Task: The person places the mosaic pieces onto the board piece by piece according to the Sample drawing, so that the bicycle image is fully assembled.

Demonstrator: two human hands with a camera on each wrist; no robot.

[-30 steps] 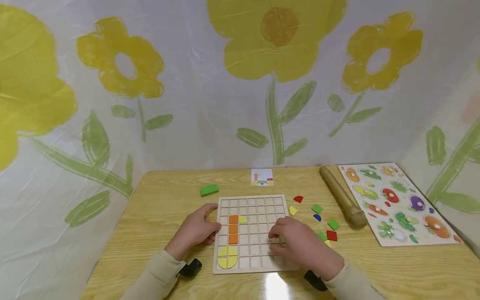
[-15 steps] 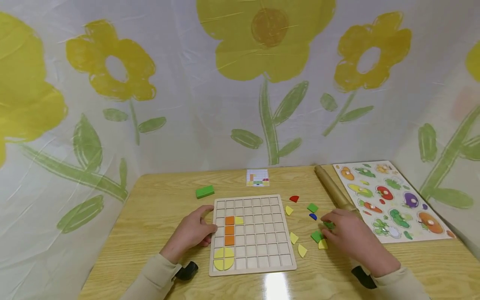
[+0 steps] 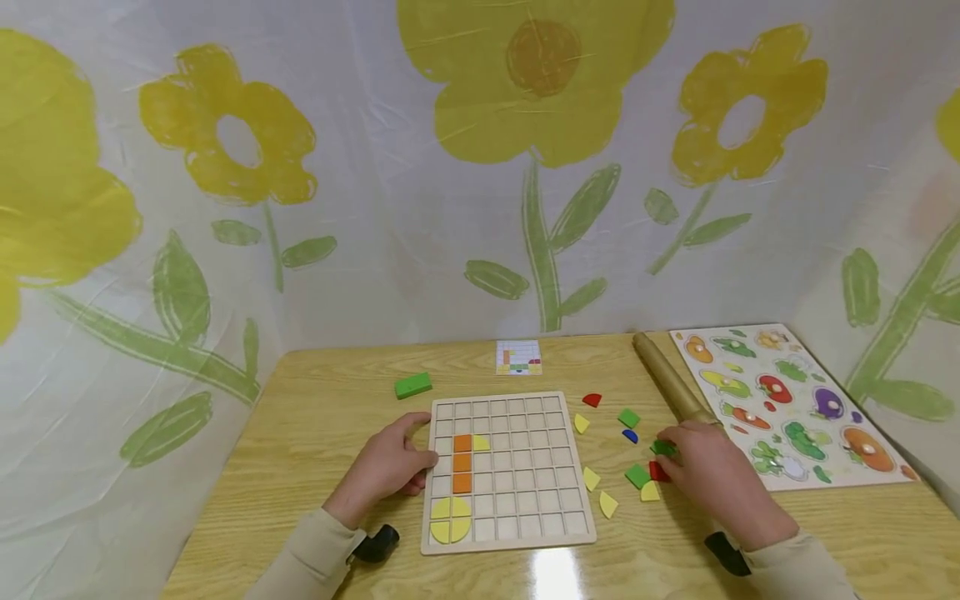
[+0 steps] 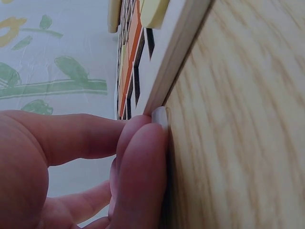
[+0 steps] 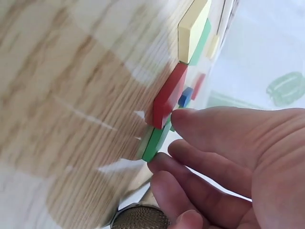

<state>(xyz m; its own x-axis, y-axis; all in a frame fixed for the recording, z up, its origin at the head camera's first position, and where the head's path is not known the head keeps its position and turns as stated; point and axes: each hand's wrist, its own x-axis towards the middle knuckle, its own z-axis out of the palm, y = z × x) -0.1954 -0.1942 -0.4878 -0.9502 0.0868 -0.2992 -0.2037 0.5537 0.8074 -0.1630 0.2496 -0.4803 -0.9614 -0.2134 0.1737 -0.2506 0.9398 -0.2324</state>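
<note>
The wooden grid board (image 3: 525, 483) lies on the table with three orange squares (image 3: 462, 462) and several yellow quarter-circles (image 3: 450, 518) in its cells. My left hand (image 3: 384, 460) rests at the board's left edge, its fingertips (image 4: 143, 138) against the rim. To the right of the board, my right hand (image 3: 720, 475) is over the loose tiles. Its thumb is at a red square (image 5: 169, 98), and other fingertips are by a green square (image 5: 156, 143). The right hand partly hides both squares in the head view; whether it grips either is unclear.
Yellow, green, red and blue pieces lie between board and right hand, including a blue half-circle (image 3: 630, 436). A pattern card (image 3: 518, 357) and a green block (image 3: 413, 385) are behind the board. A gold microphone (image 3: 675, 383) and a vegetable puzzle (image 3: 795, 408) lie at right.
My right hand has moved right, from over the board to the loose tiles, and since then more of the red square shows. My left hand stays at the board's edge.
</note>
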